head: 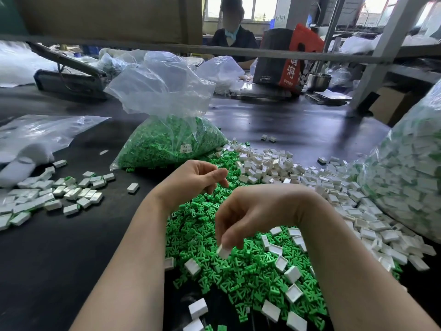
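While the fingers [224, 235] of the right hand [257, 211] pinch a white cap [223, 252], it hangs just above the green clips [241, 273] on the bench [59, 259]. It is small, boxy and probably hollow. Whether the left hand [193, 180], fingers curled, holds anything, I cannot tell.

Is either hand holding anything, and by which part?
The right hand pinches a small white rectangular plastic cap by its upper end. Whether the left hand, fingers curled, holds anything cannot be told.
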Demonstrator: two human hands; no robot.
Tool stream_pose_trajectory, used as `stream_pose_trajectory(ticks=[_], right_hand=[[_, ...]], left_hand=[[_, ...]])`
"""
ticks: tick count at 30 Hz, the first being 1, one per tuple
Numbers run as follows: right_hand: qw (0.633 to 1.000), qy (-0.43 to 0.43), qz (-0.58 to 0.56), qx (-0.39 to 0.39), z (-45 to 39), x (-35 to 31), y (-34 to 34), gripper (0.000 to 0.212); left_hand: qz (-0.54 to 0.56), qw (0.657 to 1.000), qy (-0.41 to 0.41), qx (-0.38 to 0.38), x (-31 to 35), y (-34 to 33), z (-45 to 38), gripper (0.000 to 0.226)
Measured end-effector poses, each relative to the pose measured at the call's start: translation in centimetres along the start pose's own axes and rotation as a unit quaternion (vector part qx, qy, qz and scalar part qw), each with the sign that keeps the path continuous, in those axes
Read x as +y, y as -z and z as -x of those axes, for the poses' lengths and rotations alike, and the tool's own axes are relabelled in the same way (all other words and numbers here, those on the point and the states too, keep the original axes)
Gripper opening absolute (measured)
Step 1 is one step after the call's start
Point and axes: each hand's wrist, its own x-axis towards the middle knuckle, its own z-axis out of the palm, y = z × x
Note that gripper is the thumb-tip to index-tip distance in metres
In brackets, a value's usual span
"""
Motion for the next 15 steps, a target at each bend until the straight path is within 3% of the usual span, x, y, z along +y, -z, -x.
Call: stream_pose_trajectory(ticks=[3, 9, 13, 15], right_hand=[[0.998, 0.003, 0.028, -0.06, -0.6, -1.3, -0.8, 0.023], [0.997, -0.011, 0.076, 0.025, -0.2, -1.1, -0.4, 0.029], [0.995, 0.042, 0.028, -0.087, -1.2, -2.9, -1.6, 0.028], [0.994, 0.037, -0.022, -0.103, -0.9, -3.1, -1.5, 0.029]], left_hand=[[0.006, 1.0, -0.002, 0.007, -0.3, 0.1, 0.0, 0.035], [0.003, 1.0, -0.007, 0.018, -0.6, 0.1, -0.4, 0.034], [-0.004, 1.0, -0.006, 0.025, -0.8, 0.0, -0.4, 0.031], [0.002, 1.0, -0.006, 0.028, -0.7, 0.0, -0.3, 0.036]])
